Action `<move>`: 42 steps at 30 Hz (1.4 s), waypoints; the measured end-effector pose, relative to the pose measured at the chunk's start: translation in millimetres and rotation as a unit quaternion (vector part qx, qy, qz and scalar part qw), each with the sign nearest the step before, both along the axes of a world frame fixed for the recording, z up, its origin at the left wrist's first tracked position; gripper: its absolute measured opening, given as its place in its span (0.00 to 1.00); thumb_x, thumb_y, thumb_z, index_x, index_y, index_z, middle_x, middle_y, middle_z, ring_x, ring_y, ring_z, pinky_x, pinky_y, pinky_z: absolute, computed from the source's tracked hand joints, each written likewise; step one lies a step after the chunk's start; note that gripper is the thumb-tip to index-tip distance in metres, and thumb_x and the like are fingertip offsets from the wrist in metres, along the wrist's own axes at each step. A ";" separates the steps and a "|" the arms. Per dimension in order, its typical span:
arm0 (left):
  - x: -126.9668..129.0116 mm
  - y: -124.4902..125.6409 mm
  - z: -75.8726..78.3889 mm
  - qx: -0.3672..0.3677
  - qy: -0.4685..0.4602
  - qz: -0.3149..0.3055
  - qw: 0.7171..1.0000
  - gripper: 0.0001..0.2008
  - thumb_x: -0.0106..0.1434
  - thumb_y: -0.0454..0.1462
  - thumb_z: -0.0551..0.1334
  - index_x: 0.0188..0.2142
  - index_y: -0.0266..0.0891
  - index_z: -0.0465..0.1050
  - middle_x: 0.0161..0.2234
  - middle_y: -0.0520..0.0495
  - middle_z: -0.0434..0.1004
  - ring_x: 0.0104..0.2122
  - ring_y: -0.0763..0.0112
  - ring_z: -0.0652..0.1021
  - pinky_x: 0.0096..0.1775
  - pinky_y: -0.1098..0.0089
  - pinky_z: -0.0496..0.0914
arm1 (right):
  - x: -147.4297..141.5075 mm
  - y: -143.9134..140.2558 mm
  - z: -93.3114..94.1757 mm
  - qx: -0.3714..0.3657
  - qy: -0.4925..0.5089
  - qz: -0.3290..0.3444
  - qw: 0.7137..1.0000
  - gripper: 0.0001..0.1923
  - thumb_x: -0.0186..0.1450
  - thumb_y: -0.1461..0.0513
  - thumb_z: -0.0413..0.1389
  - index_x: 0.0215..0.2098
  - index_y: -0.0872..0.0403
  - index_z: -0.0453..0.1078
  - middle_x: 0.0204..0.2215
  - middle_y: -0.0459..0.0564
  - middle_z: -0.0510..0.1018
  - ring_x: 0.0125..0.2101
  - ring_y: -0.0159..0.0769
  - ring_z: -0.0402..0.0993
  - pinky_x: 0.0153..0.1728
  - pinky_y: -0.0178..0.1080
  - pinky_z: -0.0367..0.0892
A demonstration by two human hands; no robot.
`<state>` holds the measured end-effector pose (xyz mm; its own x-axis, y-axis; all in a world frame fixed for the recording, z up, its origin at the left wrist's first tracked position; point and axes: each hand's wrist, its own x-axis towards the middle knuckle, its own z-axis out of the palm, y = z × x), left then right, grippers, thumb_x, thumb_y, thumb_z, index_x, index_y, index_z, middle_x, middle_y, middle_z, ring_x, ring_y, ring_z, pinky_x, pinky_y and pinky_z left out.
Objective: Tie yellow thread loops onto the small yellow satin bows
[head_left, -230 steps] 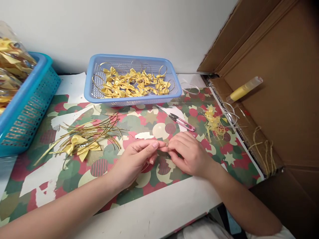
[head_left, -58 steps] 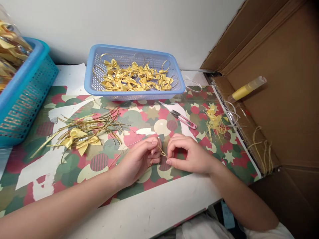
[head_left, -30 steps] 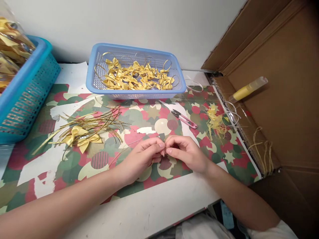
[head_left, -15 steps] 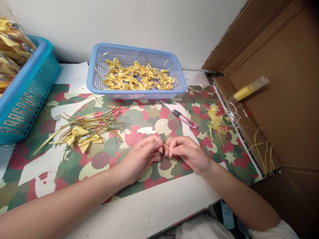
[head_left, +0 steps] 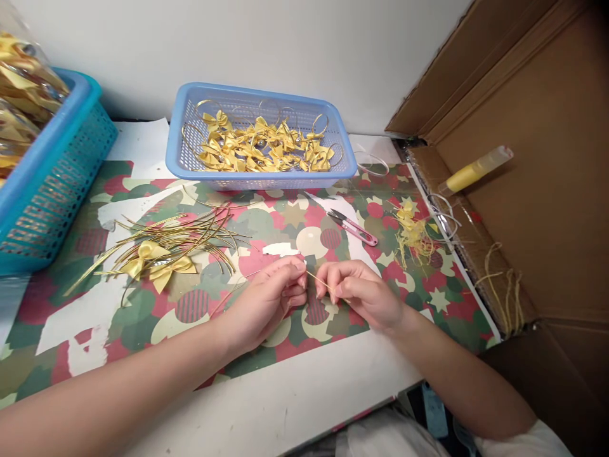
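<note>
A thin gold cord [head_left: 318,279] runs taut between my two hands above the patterned table cover. My left hand [head_left: 280,285] pinches one stretch of it between thumb and forefinger, and a loose length trails down to the left behind the wrist. At the other end, the thumb and forefinger of my right hand [head_left: 361,291] close on the cord. Left of my hands lies a pile of gold cords [head_left: 190,235], with yellow satin bows [head_left: 172,270] on its near side. Pink-handled thread snips [head_left: 354,228] rest just beyond my right hand.
A blue basket [head_left: 261,184] of yellow bows with cord loops stands at the back. Another blue basket [head_left: 61,184], filled with bagged bows, is at the left. Yellow thread scraps [head_left: 413,231] lie to the right, near a cardboard wall [head_left: 537,209] with a yellow tube [head_left: 478,170] sticking out.
My hands have drawn slightly apart, so a longer stretch of cord shows between them. The right fingers have slid a little to the right and down.
</note>
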<state>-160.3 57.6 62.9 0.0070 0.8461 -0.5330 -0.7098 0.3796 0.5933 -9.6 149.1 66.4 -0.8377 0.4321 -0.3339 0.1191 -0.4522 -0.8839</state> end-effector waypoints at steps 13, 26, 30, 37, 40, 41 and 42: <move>0.0 0.5 -0.7 -0.013 -0.011 0.026 1.000 0.15 0.62 0.32 0.57 0.19 0.36 0.59 0.21 0.55 0.54 0.20 0.79 0.53 0.21 0.78 0.56 | -0.2 1.4 3.2 -0.009 -0.001 -0.005 1.000 0.07 0.48 0.64 0.54 0.14 0.54 0.67 0.25 0.47 0.72 0.27 0.31 0.63 0.28 0.35 0.55; -2.4 0.4 -4.5 0.001 -0.043 0.024 0.999 0.15 0.63 0.35 0.59 0.22 0.37 0.58 0.21 0.57 0.51 0.20 0.79 0.53 0.21 0.80 0.58 | 2.3 3.7 0.9 -0.014 0.010 0.016 1.000 0.07 0.47 0.65 0.53 0.12 0.55 0.67 0.25 0.49 0.71 0.29 0.33 0.66 0.30 0.36 0.59; -5.2 0.9 -6.8 0.015 -0.053 0.017 0.998 0.16 0.62 0.34 0.60 0.21 0.38 0.56 0.21 0.57 0.49 0.20 0.79 0.52 0.21 0.81 0.58 | 4.5 5.3 1.3 -0.021 0.007 0.024 0.999 0.07 0.46 0.65 0.53 0.12 0.55 0.67 0.25 0.50 0.71 0.28 0.33 0.66 0.29 0.36 0.58; -6.2 -0.8 -10.2 0.031 -0.056 0.020 0.998 0.15 0.62 0.34 0.60 0.21 0.38 0.56 0.22 0.57 0.48 0.20 0.78 0.51 0.21 0.80 0.58 | 5.2 6.6 3.3 -0.048 -0.005 0.014 0.999 0.06 0.45 0.66 0.53 0.12 0.54 0.68 0.24 0.49 0.72 0.28 0.34 0.67 0.28 0.35 0.59; -5.8 -1.8 -9.5 0.034 -0.054 0.020 0.998 0.15 0.62 0.34 0.59 0.21 0.38 0.57 0.22 0.56 0.49 0.21 0.78 0.51 0.22 0.79 0.58 | 4.8 7.1 3.2 -0.057 -0.006 0.005 0.998 0.06 0.46 0.65 0.54 0.13 0.55 0.70 0.24 0.49 0.72 0.29 0.33 0.67 0.29 0.35 0.60; -5.5 -2.0 -9.0 0.033 -0.051 0.019 0.998 0.15 0.62 0.33 0.58 0.21 0.37 0.58 0.22 0.56 0.50 0.21 0.78 0.51 0.22 0.79 0.58 | 4.8 7.3 2.6 -0.058 -0.005 0.002 0.998 0.06 0.47 0.65 0.55 0.13 0.55 0.71 0.24 0.49 0.72 0.29 0.33 0.67 0.29 0.35 0.60; -5.1 -2.0 -8.5 0.031 -0.046 0.014 0.998 0.14 0.62 0.33 0.58 0.21 0.37 0.58 0.22 0.56 0.50 0.21 0.77 0.52 0.22 0.78 0.58 | 4.9 7.6 1.8 -0.061 -0.002 -0.002 0.998 0.07 0.47 0.65 0.55 0.14 0.56 0.72 0.24 0.49 0.72 0.29 0.32 0.66 0.29 0.35 0.60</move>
<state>-165.4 55.6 54.4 0.0291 0.8779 -0.4780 -0.7723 0.3233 0.5468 -4.7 156.7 68.2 -0.8347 0.3907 -0.3881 0.1216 -0.5566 -0.8218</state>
